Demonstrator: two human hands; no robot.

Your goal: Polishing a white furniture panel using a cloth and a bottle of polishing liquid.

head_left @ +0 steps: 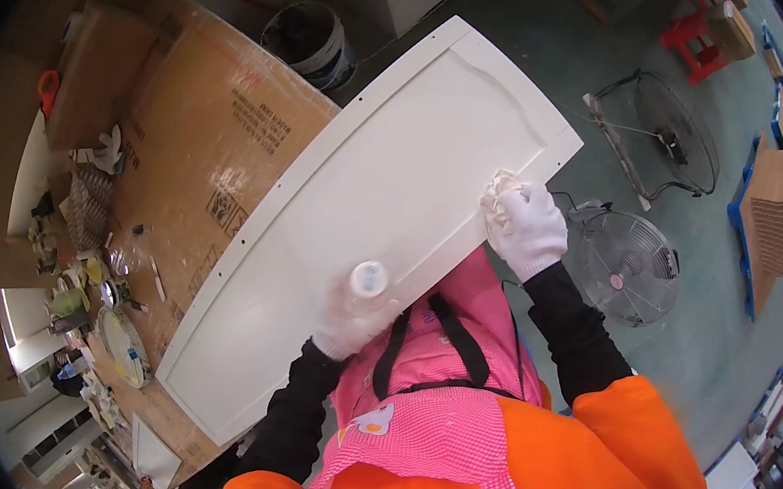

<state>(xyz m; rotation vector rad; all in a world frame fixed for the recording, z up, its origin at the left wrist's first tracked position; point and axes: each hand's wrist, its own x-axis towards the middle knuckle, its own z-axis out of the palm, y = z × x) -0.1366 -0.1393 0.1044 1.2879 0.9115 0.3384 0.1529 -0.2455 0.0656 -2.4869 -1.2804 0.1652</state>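
A long white panel [355, 181] with a recessed middle, shaped like a cabinet door, lies aslant in front of me, partly over the cardboard-covered table. Along its far edge run several small dark holes. My left hand [347, 322], in a white glove and smeared by motion, is closed round a small white bottle [369, 279] above the panel's near edge. In a white glove too, my right hand [533, 228] grips a crumpled white cloth [502, 201] at the near edge, toward the panel's right end. The fingers under the cloth are partly hidden.
Cardboard [204, 121] covers the table on the left, with tools and a round tub [123, 347] at its far left. A bucket [309, 46] stands beyond the table. Two fans [628, 268] and red stools [699, 45] stand on the floor to the right, near stacked cardboard [772, 211].
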